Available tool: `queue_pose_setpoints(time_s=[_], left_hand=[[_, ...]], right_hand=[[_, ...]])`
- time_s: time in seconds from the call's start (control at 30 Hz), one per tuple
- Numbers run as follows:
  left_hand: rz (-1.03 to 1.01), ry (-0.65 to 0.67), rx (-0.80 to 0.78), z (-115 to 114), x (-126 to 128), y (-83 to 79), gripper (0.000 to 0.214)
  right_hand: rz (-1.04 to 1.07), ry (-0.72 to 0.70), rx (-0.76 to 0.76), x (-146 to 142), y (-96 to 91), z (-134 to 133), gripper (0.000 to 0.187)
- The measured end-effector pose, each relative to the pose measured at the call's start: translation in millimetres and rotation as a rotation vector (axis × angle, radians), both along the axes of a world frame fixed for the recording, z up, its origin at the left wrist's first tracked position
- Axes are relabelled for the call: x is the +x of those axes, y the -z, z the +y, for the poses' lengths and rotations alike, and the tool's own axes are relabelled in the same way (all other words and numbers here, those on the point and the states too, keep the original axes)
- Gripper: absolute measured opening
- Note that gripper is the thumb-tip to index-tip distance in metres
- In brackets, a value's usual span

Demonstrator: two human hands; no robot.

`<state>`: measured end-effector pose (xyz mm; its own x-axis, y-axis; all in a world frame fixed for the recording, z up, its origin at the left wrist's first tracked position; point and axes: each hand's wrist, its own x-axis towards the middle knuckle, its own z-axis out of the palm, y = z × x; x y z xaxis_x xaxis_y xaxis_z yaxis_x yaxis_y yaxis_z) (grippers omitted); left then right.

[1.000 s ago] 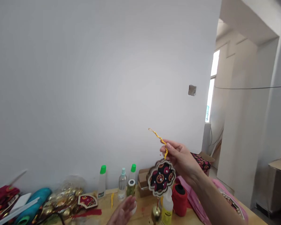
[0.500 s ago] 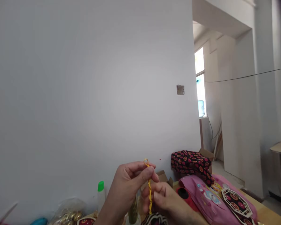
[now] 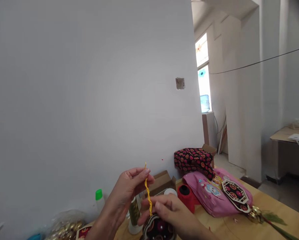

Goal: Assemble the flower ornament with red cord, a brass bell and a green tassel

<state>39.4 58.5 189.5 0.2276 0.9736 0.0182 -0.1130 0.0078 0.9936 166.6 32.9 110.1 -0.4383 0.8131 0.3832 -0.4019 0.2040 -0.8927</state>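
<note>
A knotted yellow cord (image 3: 148, 191) hangs upright in front of me, its top end pinched between the thumb and fingers of my left hand (image 3: 131, 185). From its lower end hangs a dark pendant (image 3: 159, 229) with a pale scalloped edge and a pink pattern, cut off by the bottom of the view. My right hand (image 3: 170, 211) is curled at the top of the pendant, with fingers behind the cord and the thumb at the front. Part of its grip is hidden.
Behind my hands stand a spool of olive thread (image 3: 134, 211), a red thread cone (image 3: 186, 196) and a cardboard box (image 3: 159, 183). Rightward lie a pink bag (image 3: 201, 188), patterned cloth (image 3: 193, 160) and an octagonal pendant (image 3: 235, 191). Leftward are a green-capped bottle (image 3: 99, 196) and bagged golden bells (image 3: 67, 228).
My view has swung right and down, showing more of the table. The right hand has moved down the cord to the pendant. The loop at the cord's top has turned edge-on.
</note>
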Motion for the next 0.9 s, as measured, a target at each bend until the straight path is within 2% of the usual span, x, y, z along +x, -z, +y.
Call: queue_pose_setpoints(time_s=[0.17, 0.27, 0.43, 0.67, 0.8, 0.9], left_hand=[[0.018, 0.037, 0.000, -1, 7, -3.8, 0.021], [0.010, 0.061, -0.002, -2, 8, -1.0, 0.019], [-0.059, 0.131, -0.031, -3, 4, 5.1, 0.017], [-0.104, 0.093, -0.101, -9, 5, 7.0, 0.021], [-0.056, 0.072, -0.059, -9, 7, 11.3, 0.025], [0.052, 0.011, 0.028, -7, 2, 20.8, 0.034]], right_hand=[[0.010, 0.013, -0.011, 7, -6.2, -1, 0.042], [0.021, -0.005, -0.031, 7, -1.1, -1, 0.037], [0.184, -0.098, -0.174, 4, 11.1, -1, 0.030], [0.299, -0.297, -0.179, 4, 21.9, 4, 0.031], [0.256, -0.272, -0.171, 5, 23.8, 4, 0.033], [0.197, -0.233, -0.155, 6, 20.9, 0, 0.033]])
